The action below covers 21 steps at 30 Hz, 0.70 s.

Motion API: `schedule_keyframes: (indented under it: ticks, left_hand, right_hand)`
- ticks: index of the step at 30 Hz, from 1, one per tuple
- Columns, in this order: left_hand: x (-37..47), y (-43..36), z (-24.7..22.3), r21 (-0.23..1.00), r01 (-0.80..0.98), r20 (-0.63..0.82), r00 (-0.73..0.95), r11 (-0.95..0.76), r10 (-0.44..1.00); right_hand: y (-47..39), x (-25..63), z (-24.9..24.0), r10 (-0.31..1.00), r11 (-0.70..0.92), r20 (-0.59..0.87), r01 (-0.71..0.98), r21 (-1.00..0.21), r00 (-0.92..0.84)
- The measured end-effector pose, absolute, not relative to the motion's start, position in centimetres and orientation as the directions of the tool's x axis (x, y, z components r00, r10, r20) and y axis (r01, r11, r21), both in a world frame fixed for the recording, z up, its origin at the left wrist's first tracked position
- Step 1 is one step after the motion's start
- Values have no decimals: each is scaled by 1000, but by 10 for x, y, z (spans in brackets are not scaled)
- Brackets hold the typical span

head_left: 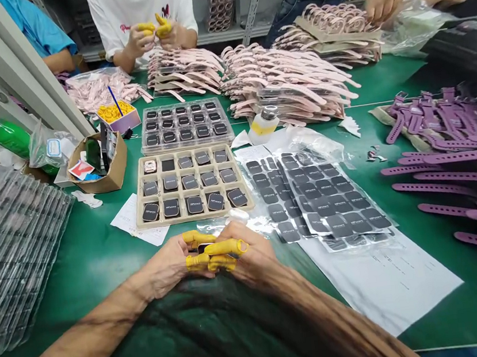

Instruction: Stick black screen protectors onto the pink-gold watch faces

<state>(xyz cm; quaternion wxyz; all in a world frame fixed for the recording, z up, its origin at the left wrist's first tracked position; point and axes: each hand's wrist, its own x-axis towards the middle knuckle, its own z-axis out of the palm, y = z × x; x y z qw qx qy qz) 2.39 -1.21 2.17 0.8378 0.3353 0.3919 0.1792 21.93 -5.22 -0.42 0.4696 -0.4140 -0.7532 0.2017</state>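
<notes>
In front of my chest, my left hand point(171, 266) and my right hand point(249, 249) meet, with yellow finger cots on several fingertips. Between them they pinch a small dark square watch case point(204, 247), mostly hidden behind the fingers. Just beyond lies a beige compartment tray point(195, 217), its slots holding square watch cases with black printed film on top. The upper-left slot shows a lighter, pinkish watch case point(150, 166). To the right of the tray, sheets of black square stickers point(324, 205) overlap on white paper point(391, 287).
A clear plastic tray point(147, 146) of dark squares sits behind. Stacked clear trays point(17, 257) stand left, near a cardboard box point(111, 174). A bottle point(263, 124), pink straps point(282, 80) and purple straps point(452, 117) lie around. A co-worker's hands point(155, 35) work across the table.
</notes>
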Motion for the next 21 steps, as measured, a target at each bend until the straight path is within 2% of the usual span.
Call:
schedule_keyframes:
  ticks: [2, 4, 6, 7, 8, 10, 11, 13, 15, 17, 19, 21]
  left_hand:
    - [24, -18, 21, 635, -73, -543, 666, 769, 512]
    - [25, -22, 20, 576, -131, -544, 676, 807, 498]
    - [26, -22, 20, 586, -190, -555, 614, 788, 561]
    - [27, -21, 20, 625, -211, -558, 554, 752, 618]
    - [27, -19, 21, 679, -221, -547, 483, 700, 684]
    - [28, -13, 22, 787, -198, -497, 360, 585, 790]
    - [27, -10, 22, 825, -174, -470, 319, 538, 823]
    - [26, -5, 23, 862, -118, -446, 290, 494, 847]
    - [26, -3, 23, 867, -72, -453, 294, 493, 842]
    - [26, -3, 20, 870, -51, -454, 307, 490, 837]
    - [27, -3, 16, 880, -39, -440, 311, 474, 842]
    - [28, -4, 11, 894, -25, -418, 314, 448, 852]
  right_hand:
    - [-54, 219, 6, 825, 564, 534, 308, -766, -184]
    - [-55, 223, 13, 885, 465, 451, 183, -866, -118]
    - [-55, 235, 17, 958, 285, 283, 50, -957, -33]
    - [-54, 243, 17, 983, 177, 175, 38, -984, -48]
    - [-53, 252, 17, 993, 79, 69, 101, -992, -91]
    - [-49, 269, 15, 983, -3, -79, 413, -911, -167]
    - [-46, 276, 13, 981, 12, -103, 579, -815, -166]
    - [-40, 284, 8, 996, 52, -25, 775, -630, -87]
    - [-35, 285, 1, 997, 53, 76, 847, -530, -14]
    - [-32, 284, -5, 994, 54, 114, 870, -490, 2]
    - [-32, 284, -6, 995, 76, 101, 847, -527, -26]
    - [-33, 288, -1, 996, 81, 72, 783, -617, -47]
